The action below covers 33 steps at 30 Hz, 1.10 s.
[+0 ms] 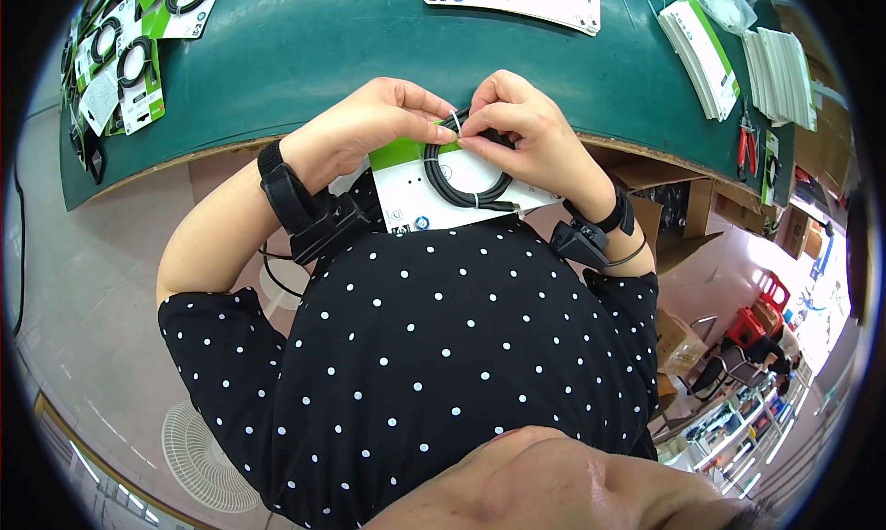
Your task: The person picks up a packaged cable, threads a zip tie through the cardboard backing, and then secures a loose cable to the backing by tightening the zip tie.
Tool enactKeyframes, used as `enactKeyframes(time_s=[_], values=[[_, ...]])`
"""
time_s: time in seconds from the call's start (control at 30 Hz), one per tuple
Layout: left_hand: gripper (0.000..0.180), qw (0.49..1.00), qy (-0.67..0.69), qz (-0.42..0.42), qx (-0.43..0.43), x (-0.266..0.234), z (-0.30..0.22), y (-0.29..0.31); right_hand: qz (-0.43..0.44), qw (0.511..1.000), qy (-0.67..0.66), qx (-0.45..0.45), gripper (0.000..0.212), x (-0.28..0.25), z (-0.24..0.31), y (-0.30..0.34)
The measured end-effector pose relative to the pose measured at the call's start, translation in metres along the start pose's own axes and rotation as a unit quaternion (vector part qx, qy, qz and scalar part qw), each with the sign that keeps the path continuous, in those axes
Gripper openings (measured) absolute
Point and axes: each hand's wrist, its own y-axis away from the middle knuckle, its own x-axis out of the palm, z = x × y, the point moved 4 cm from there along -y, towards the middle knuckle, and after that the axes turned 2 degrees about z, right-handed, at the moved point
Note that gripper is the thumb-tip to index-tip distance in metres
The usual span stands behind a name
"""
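A coiled black cable (437, 181) lies against a white and green backing card (398, 196) at the table's near edge, in front of my body. Light ties bind the coil to the card. My left hand (392, 115) pinches at the top of the coil, thumb and forefinger closed on a thin white cable tie (456, 120). My right hand (519, 124) meets it there, its fingertips pinched on the same tie. The cable's plug end (506, 206) points right at the card's lower edge. My fingers partly hide the top of the coil.
Carded black cables (138, 64) are heaped at the far left of the green table (314, 41). Stacks of cards (699, 58) stand at the right, beside red-handled cutters (746, 147). More cards (517, 0) lie at the back. A white fan (208, 456) and cardboard boxes (678, 344) are below.
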Motion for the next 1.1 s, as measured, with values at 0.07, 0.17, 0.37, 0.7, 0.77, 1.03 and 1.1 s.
enactKeyframes(time_s=[0.07, 0.17, 0.37, 0.7, 0.77, 1.03, 1.1], values=[[0.033, 1.000, 0.000, -0.004, -0.001, -0.001, -0.001, 0.000, 0.014, 0.997, -0.053, 0.049, 0.007, -0.002, 0.000, -0.001], [0.032, 1.000, 0.011, 0.000, 0.004, 0.000, -0.003, 0.001, 0.004, 0.998, -0.041, 0.051, 0.007, -0.002, -0.001, -0.004], [0.033, 0.999, 0.013, -0.015, 0.041, -0.003, -0.022, 0.015, -0.087, 0.993, -0.066, 0.048, 0.010, -0.033, 0.003, -0.003], [0.034, 0.989, 0.039, -0.024, 0.142, 0.001, -0.057, 0.040, -0.010, 0.708, -0.699, 0.102, 0.029, -0.002, -0.067, 0.035], [0.034, 0.989, 0.042, -0.022, 0.139, 0.000, -0.054, 0.039, -0.051, 0.841, -0.534, 0.070, 0.033, 0.004, -0.062, 0.038], [0.035, 0.988, 0.070, -0.030, 0.132, -0.012, -0.048, 0.039, -0.081, 0.829, -0.531, 0.156, 0.052, 0.013, -0.055, 0.028], [0.036, 0.988, 0.090, -0.045, 0.118, -0.018, -0.045, 0.039, -0.071, 0.963, -0.255, 0.039, 0.059, 0.004, -0.036, 0.015]])
